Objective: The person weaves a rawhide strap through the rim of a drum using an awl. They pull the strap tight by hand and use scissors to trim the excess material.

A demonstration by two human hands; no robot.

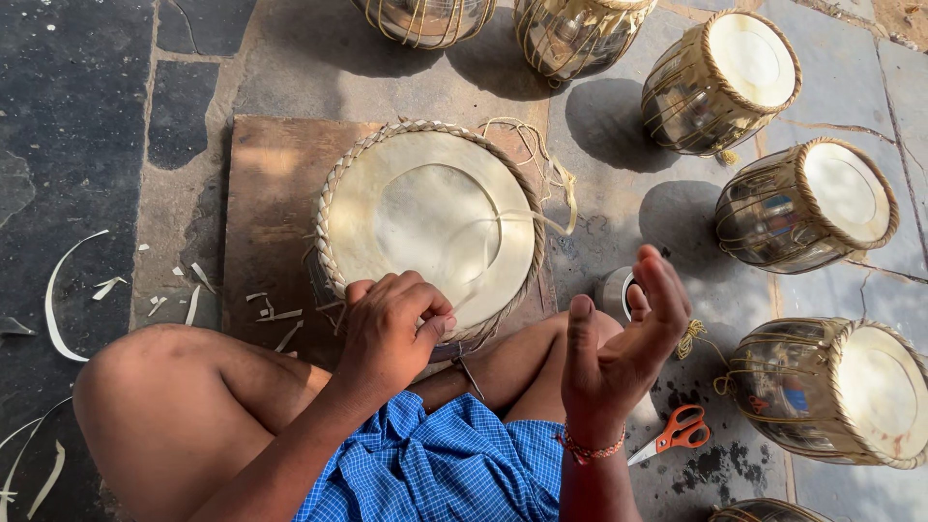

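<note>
A round drum [430, 217] with a pale skin head and a braided rim stands on a wooden board [271, 213] in front of me. My left hand [391, 329] rests curled on the drum's near rim, gripping the edge or the lacing there. A thin pale strap [527, 220] runs from the drum head out to the right. My right hand [623, 343] is raised beside my knee, palm up, with fingers spread and bent; whether the strap passes through it is hard to tell.
Several metal-bodied drums laced with straps lie around: two at the top [580, 34], three along the right [807, 208]. Orange-handled scissors [672, 435] lie on the stone floor by my right wrist. Pale hide trimmings [58, 295] are scattered at left. A small metal cup [614, 290] sits behind my right hand.
</note>
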